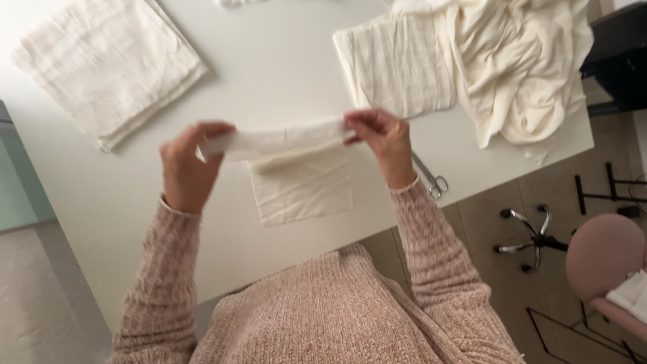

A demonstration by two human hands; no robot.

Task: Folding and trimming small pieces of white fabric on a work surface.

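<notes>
Left hand (187, 165): pinching one end of a white cloth strip (283, 140), frame centre.
Right hand (383, 138): gripping the other end.
Bench (269, 67): folded cloth (303, 185) beneath the strip; scissors (431, 178) beside the right wrist.

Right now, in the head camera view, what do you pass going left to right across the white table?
Folded cloth stack → left hand → cloth strip held between both hands → right hand → scissors → loose cream fabric → pink chair.

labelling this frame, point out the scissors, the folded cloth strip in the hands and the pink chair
scissors (437, 183): head view, on the finger loops.
folded cloth strip (283, 140): head view, mid-span between both hands.
pink chair (603, 253): head view, on the rounded backrest.
</notes>
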